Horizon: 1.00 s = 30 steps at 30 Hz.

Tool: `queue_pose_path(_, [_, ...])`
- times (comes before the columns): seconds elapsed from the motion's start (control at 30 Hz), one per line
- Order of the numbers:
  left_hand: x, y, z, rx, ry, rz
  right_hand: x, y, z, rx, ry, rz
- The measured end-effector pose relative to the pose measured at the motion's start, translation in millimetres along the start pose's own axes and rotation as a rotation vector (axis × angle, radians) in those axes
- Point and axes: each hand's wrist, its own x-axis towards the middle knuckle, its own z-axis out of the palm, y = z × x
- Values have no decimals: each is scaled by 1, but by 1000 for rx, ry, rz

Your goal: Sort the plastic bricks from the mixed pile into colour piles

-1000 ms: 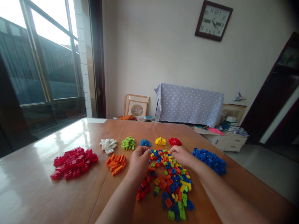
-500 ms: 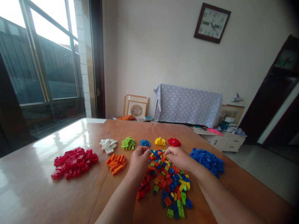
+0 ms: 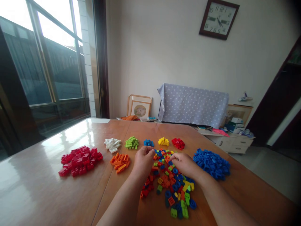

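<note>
A heap of mixed coloured bricks lies on the wooden table in front of me. My left hand rests curled at the heap's left far edge, fingers closed; what they hold is hidden. My right hand lies on the heap's far right part, fingertips pinched among the small bricks. Sorted piles lie around: large red, orange, white, green, small blue, yellow, small red and large blue.
Beyond the table stand a cloth-covered object, framed pictures on the floor and a low white cabinet with boxes. A clock hangs on the wall. A big window is at the left.
My right hand has slid a little left and nearer over the mixed heap. My left hand stays at the heap's far left edge. The camera has shifted slightly.
</note>
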Motion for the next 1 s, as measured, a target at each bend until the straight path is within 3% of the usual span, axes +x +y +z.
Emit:
queue_pose_path(0.3, [4, -4, 2, 98, 12, 14, -3, -1, -5, -46, -46, -65])
queue_pose_path(0.63, [6, -8, 1, 128, 18, 36, -2, -7, -2, -129, 29, -10])
queue_pose_path(0.83, [11, -22, 6, 182, -36, 94, -4, -24, -2, -177, 29, 29])
queue_pose_path(1.0, [10, -30, 9, 239, -88, 118, -2, -18, -1, -146, 13, 7])
